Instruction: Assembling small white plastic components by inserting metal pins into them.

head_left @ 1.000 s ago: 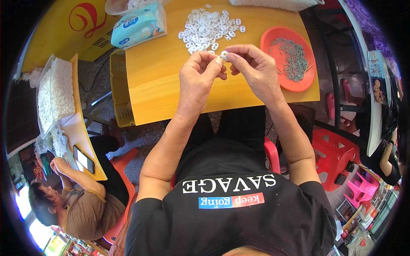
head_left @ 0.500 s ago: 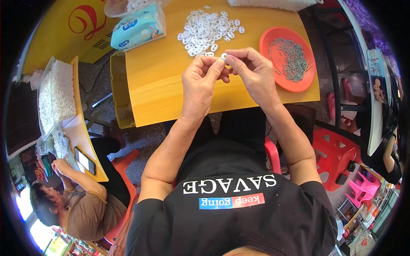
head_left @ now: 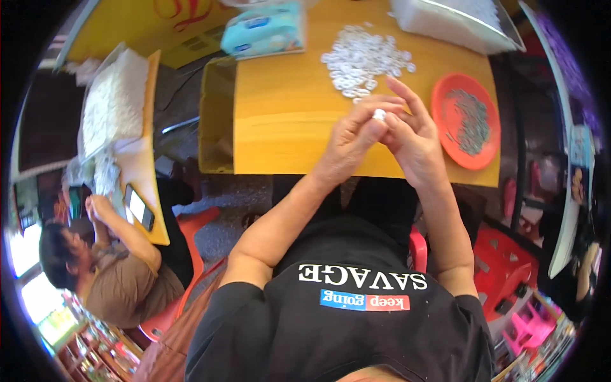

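Note:
Above the near part of the yellow table, my left hand [head_left: 351,139] and my right hand [head_left: 415,141] meet at the fingertips. A small white plastic piece [head_left: 380,114] is pinched between them, partly covered by the left thumb and fingers. The right thumb and fingers press at its other side, while one right finger stretches out. Just beyond the hands lies a loose heap of white two-holed plastic pieces [head_left: 363,57]. To the right, an orange-red plate [head_left: 445,130] bears a pile of small grey screw-like pins [head_left: 472,124].
A blue tissue pack [head_left: 264,33] stands at the table's far left, a clear bin of white pieces [head_left: 445,22] at its far right. On my left, a person [head_left: 127,274] sits at another table with a phone [head_left: 139,207]. A red stool [head_left: 503,261] stands right.
The view has shifted, so the table appears farther right. My hands still hold a white piece together, now turned differently; my right hand has rotated, with one finger stretched away.

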A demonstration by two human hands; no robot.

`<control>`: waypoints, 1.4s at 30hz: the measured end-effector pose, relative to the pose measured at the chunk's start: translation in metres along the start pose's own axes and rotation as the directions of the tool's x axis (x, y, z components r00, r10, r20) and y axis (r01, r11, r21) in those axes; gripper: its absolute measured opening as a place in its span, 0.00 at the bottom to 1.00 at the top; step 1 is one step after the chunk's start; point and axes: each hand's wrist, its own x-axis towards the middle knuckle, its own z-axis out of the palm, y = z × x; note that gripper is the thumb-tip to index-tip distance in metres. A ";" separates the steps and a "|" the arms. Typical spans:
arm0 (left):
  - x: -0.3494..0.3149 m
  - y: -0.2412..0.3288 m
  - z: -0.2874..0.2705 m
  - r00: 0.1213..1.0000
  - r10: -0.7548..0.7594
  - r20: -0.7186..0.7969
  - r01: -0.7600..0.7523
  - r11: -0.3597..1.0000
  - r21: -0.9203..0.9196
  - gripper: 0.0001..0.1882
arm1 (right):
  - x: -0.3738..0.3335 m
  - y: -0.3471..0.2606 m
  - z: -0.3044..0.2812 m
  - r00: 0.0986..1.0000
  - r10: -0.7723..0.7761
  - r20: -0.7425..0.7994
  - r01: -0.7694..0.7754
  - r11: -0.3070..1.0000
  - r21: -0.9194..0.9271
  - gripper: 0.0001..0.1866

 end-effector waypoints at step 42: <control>-0.013 0.036 -0.050 0.898 0.400 -0.182 -0.137 0.649 0.749 0.18 | 0.073 -0.009 -0.047 0.886 -0.403 0.229 0.101 -0.314 -0.944 0.08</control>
